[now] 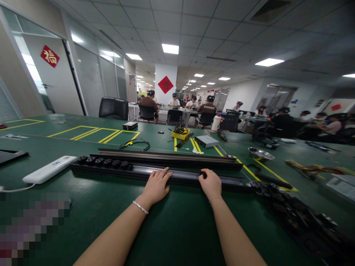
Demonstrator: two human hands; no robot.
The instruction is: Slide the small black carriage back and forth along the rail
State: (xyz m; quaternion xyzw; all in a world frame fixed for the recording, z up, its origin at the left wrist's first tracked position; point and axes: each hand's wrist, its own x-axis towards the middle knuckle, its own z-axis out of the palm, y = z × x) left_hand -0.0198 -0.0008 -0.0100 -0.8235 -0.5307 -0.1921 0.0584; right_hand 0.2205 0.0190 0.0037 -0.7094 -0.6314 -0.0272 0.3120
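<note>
A green table (180,229) fills the lower frame; across its centre lies a long black channel (185,177). The left hand (157,184), loosely open, rests on it, empty; the right hand (211,184) pinches a small black piece (204,174).

The flat tabletop (177,221) is deep green, striped with bright yellow tape lines (111,136). The long, channel-shaped rail (183,176) is black with a silvery grey inner strip. The diamond-shaped paper sign (50,56) on the door is red with a gold character. The elongated power strip (50,170) is white.
</note>
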